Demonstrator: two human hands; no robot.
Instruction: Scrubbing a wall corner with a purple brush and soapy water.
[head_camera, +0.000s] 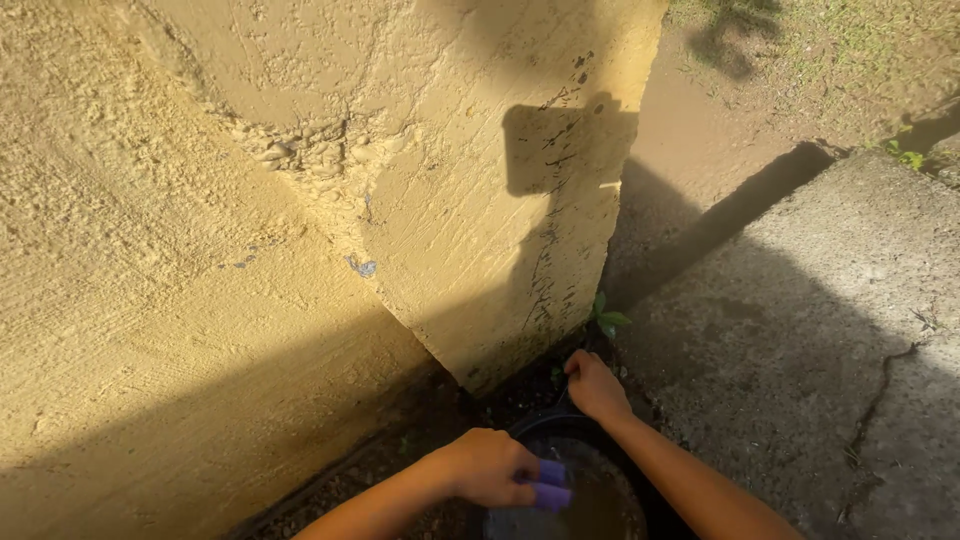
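1 purple sponge (553, 486), left hand (490, 467)

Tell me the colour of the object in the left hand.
Purple object, gripped in the left hand; head view shows it.

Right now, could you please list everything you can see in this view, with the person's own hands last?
Wall: one, yellow rough plaster, fills the left and centre, its corner jutting toward the bucket.
Concrete slab: one, grey, cracked, at right.
Bare ground: brown soil with sparse grass, top right.
Small plant: one, green leaves, at the wall's foot.
Bucket: one, black, bottom centre, holding murky water.
Purple object: one, over the bucket; its kind is unclear.
Left hand: closed on the purple object.
Right hand: at the bucket's far rim, near the plant; its grip is hidden.
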